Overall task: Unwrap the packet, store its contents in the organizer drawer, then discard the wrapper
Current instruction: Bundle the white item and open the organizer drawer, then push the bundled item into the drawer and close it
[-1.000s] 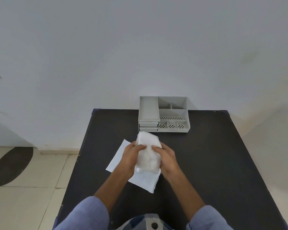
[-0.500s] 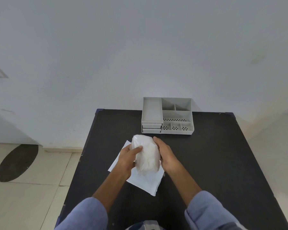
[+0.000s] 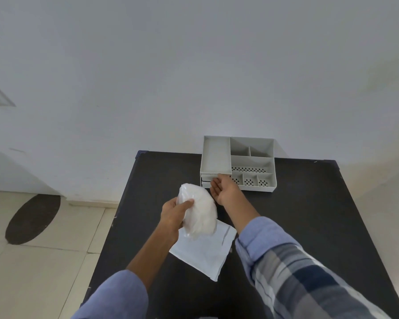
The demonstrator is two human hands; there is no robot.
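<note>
My left hand [image 3: 174,211] grips a soft white bundle in clear plastic [image 3: 199,214], held a little above the table. Under it a flat white paper wrapper [image 3: 205,252] lies on the black table [image 3: 297,226]. My right hand [image 3: 224,188] is stretched forward, palm up, with its fingertips at the front of the drawers on the left side of the grey organizer [image 3: 251,162]. Whether the fingers have hold of a drawer front is hidden. The organizer stands at the table's far edge against the wall.
The organizer has a long tray on the left and several small compartments on the right, some perforated. A white wall rises behind the table. Tiled floor with a dark oval mat [image 3: 32,217] lies to the left.
My right hand has let go of the bundle and reached forward to the organizer's drawer front. My left hand now holds the bundle alone, raised slightly off the wrapper.
</note>
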